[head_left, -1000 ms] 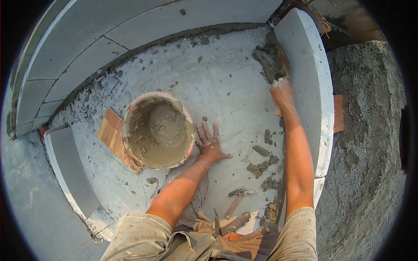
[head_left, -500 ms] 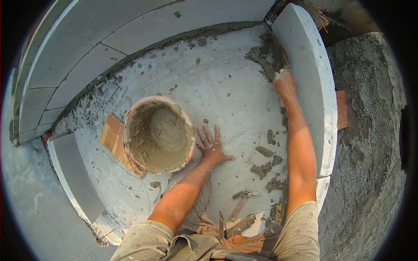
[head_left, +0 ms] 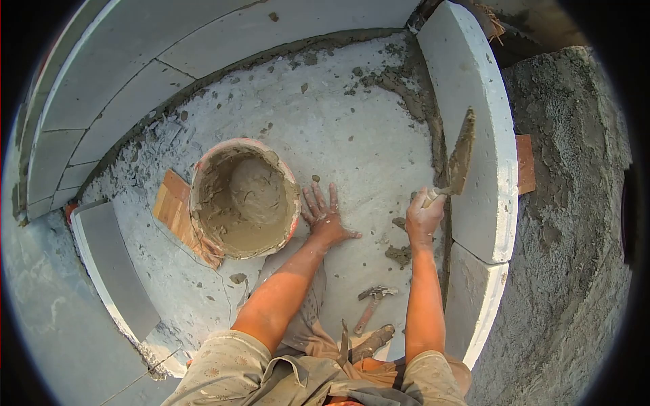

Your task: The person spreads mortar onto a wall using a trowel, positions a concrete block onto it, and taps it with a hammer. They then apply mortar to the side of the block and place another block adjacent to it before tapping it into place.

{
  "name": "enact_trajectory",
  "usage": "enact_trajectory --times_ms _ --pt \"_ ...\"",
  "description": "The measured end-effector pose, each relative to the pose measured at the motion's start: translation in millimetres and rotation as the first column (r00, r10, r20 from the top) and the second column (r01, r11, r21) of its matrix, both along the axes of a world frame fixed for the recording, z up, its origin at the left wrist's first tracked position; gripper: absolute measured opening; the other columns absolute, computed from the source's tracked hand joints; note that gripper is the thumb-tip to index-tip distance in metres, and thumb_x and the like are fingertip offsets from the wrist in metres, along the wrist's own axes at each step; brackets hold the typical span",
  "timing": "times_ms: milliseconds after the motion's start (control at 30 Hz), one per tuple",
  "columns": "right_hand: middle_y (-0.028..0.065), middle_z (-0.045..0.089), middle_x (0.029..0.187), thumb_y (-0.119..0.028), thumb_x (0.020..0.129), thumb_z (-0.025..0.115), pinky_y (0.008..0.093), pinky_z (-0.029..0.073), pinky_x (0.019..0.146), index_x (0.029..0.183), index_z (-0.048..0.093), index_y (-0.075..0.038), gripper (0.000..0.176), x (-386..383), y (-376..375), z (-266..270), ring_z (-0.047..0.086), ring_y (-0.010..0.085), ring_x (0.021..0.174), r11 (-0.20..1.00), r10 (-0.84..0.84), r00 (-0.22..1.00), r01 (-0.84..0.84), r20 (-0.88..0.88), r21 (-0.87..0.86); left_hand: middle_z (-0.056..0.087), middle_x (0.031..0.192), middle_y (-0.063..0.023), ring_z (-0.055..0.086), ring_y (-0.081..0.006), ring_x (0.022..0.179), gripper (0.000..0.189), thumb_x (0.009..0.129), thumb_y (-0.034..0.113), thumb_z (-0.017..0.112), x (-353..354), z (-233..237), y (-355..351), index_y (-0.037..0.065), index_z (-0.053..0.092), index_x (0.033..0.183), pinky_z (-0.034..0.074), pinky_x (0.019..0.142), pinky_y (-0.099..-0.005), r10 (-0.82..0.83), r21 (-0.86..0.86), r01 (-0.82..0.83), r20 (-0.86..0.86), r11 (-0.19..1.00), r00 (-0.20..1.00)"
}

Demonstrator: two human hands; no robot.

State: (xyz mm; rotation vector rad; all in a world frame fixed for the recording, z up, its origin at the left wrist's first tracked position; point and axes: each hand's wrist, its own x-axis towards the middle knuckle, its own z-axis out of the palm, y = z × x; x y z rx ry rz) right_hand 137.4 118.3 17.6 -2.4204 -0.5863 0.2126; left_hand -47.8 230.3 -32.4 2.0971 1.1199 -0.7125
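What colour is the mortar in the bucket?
The mortar is greyish brown, best seen in the head view.

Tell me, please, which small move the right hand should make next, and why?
I would probably lower the trowel and scoop up the mortar lumps. They lie on the floor close to the right hand, which already grips the trowel by its handle with the blade raised, while the left hand is spread on the floor, likely giving support.

Floor (head_left: 379, 152), pale grey, speckled. Block wall (head_left: 223, 44), grey, curved, dark joints, along far and left sides. Rough surface (head_left: 562, 271), darker grey, far right. Slab (head_left: 57, 291), smooth, lower left. Light: daylight.
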Motion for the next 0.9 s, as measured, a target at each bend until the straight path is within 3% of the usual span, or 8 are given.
enact_trajectory --times_ms 133,233,267,433,600,700,800,900 --pt "0.0278 0.063 0.078 -0.017 0.095 0.055 0.0482 0.050 0.065 0.093 0.052 0.006 0.024 -18.2 -16.6 9.6 0.064 0.0461 0.072 0.980 0.005 0.992 -0.030 -0.124 -0.198 -0.026 0.154 -0.0347 -0.034 -0.0534 0.137 0.159 0.050 0.071 0.085 1.2 -1.8 -0.3 0.009 -0.017 0.155 -0.015 0.104 -0.0724 0.009 -0.020 -0.010 -0.017 1.000 1.000" --pt "0.0266 0.063 0.078 -0.019 0.094 0.056 0.0464 0.052 0.063 0.095 0.051 0.007 0.027 -31.1 -22.8 -9.7 0.065 0.0434 0.069 0.999 -0.002 0.979 -0.008 -0.206 -0.046 -0.025 0.154 -0.0346 -0.034 -0.0534 0.138 0.160 0.048 0.071 0.085 -1.7 4.0 -3.4 0.008 -0.016 0.155 -0.015 0.105 -0.0716 0.039 -0.002 -0.039 0.046 0.999 0.998" --pt "0.0201 0.062 0.073 -0.021 0.095 0.056 0.0435 0.053 0.055 0.096 0.050 0.006 0.028 -18.8 -20.4 -14.0 0.067 0.0339 0.066 0.972 -0.029 0.875 -0.088 -0.483 -0.217 -0.025 0.154 -0.0346 -0.033 -0.0534 0.138 0.160 0.048 0.071 0.086 0.8 5.1 -2.4 0.008 -0.016 0.155 -0.015 0.105 -0.0714 0.030 -0.008 -0.030 0.025 1.000 0.999" --pt "0.0025 0.051 0.071 -0.026 0.092 0.057 0.0340 0.051 0.045 0.095 0.057 -0.005 0.021 -15.9 73.1 36.9 0.057 0.0138 0.056 0.951 0.031 0.501 0.251 -0.865 0.179 -0.025 0.154 -0.0345 -0.032 -0.0538 0.138 0.160 0.049 0.070 0.086 1.6 5.4 -2.2 0.008 -0.016 0.155 -0.015 0.106 -0.0708 0.006 0.011 -0.006 -0.005 1.000 1.000" --pt "0.0073 0.055 0.079 -0.034 0.096 0.056 0.0339 0.051 0.048 0.102 0.057 -0.006 0.028 16.5 207.7 -14.6 0.054 0.0165 0.055 0.881 0.321 0.149 0.316 -0.935 0.353 -0.025 0.154 -0.0355 -0.030 -0.0536 0.139 0.156 0.053 0.068 0.085 4.9 5.6 -5.7 0.010 -0.018 0.155 -0.012 0.106 -0.0723 0.003 0.026 -0.002 -0.034 1.000 0.999" --pt "0.0069 0.054 0.077 -0.037 0.097 0.056 0.0339 0.050 0.049 0.100 0.054 -0.006 0.031 36.0 234.2 -43.8 0.053 0.0164 0.054 0.770 0.364 0.137 0.512 -0.921 0.380 -0.025 0.153 -0.0361 -0.031 -0.0539 0.139 0.157 0.053 0.068 0.085 5.7 -2.5 -6.9 0.009 -0.019 0.154 -0.012 0.106 -0.0727 0.004 0.050 -0.003 -0.016 0.999 1.000" --pt "0.0064 0.052 0.074 -0.038 0.098 0.055 0.0339 0.047 0.047 0.099 0.051 -0.008 0.031 44.1 196.2 -56.9 0.052 0.0165 0.053 0.456 0.411 0.207 0.797 -0.888 0.396 -0.026 0.153 -0.0364 -0.032 -0.0540 0.138 0.158 0.052 0.068 0.086 6.6 -0.3 -5.4 0.009 -0.020 0.154 -0.013 0.105 -0.0726 -0.001 0.033 0.002 -0.029 0.999 1.000" --pt "0.0058 0.050 0.073 -0.039 0.098 0.054 0.0334 0.043 0.045 0.098 0.049 -0.010 0.030 27.3 141.9 -57.1 0.050 0.0164 0.052 0.454 0.382 0.237 0.794 -0.893 0.405 -0.027 0.153 -0.0364 -0.033 -0.0541 0.138 0.160 0.050 0.069 0.086 1.3 -3.1 -6.8 0.008 -0.019 0.154 -0.014 0.105 -0.0724 0.009 0.017 -0.009 0.005 1.000 1.000"
